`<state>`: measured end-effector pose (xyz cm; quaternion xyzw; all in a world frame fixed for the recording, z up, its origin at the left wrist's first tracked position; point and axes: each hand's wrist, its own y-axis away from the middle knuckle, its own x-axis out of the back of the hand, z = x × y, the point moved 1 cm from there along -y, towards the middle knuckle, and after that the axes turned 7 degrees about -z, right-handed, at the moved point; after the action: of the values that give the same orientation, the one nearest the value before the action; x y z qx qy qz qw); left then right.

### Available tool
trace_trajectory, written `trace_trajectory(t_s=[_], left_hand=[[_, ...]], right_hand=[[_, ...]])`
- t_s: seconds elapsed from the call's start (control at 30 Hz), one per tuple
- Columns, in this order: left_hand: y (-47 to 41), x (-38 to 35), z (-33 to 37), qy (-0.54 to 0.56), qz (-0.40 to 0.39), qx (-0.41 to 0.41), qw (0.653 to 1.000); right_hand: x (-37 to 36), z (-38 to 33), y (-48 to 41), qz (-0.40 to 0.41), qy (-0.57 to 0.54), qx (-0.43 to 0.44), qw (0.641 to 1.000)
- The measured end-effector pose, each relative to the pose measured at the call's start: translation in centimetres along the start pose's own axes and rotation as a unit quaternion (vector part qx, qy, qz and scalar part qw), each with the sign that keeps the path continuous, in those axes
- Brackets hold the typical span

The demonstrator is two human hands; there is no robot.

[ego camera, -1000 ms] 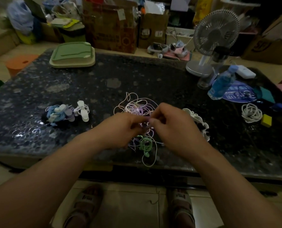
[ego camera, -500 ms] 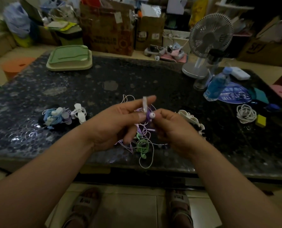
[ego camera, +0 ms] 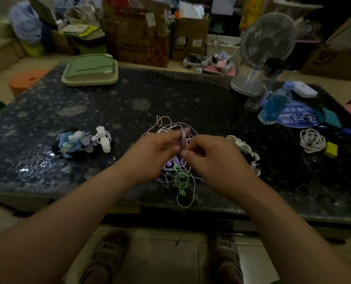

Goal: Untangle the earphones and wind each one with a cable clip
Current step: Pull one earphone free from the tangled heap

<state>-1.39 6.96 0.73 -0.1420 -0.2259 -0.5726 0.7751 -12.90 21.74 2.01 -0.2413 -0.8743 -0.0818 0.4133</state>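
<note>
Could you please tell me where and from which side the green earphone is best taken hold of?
I would take the green earphone by its bunched loops, pinching from above and the near side. That bunch lies flat at the tangle's near edge, mostly uncovered, while the left hand and right hand hold a purple clip farther back.

I see my left hand (ego camera: 158, 152) and right hand (ego camera: 213, 160) meeting above the tangled earphones (ego camera: 177, 177) on the table (ego camera: 129, 99). Both pinch a pale purple cable clip (ego camera: 183, 140) between them. Wound earphone bundles (ego camera: 82, 142) lie well to the left.
</note>
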Motion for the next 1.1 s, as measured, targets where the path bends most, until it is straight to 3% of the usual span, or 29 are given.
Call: trace_trajectory(t_s=[0.17, 0.4, 0.6, 0.7, 0.8, 0.9, 1.1], left_hand=[[0.1, -0.8, -0.7, -0.107, -0.092, -0.001, 0.990], [0.5, -0.6, 0.1, -0.036, -0.179, 0.002, 0.983], [0.7, -0.9, 0.2, -0.076, -0.190, -0.012, 0.979], [0.8, -0.7, 0.7, -0.015, -0.230, -0.018, 0.973], [1.3, -0.9, 1.1, 0.074, -0.254, -0.013, 0.964], [1.3, -0.7, 1.2, 0.100, -0.256, -0.020, 0.961], [1.3, -0.7, 2.0, 0.190, -0.223, -0.011, 0.956]], right_hand=[[1.3, 0.6, 0.0, -0.010, -0.003, 0.001, 1.000], [2.1, 1.1, -0.1, -0.069, -0.060, -0.003, 0.996], [2.3, 1.0, -0.2, -0.085, -0.069, -0.018, 0.994], [3.0, 1.2, -0.5, -0.078, -0.181, -0.027, 0.980], [3.3, 1.6, -0.8, -0.078, -0.341, -0.069, 0.934], [2.6, 2.2, -1.2, -0.089, -0.400, -0.100, 0.906], [1.7, 3.0, -1.6, -0.082, -0.439, -0.129, 0.886]])
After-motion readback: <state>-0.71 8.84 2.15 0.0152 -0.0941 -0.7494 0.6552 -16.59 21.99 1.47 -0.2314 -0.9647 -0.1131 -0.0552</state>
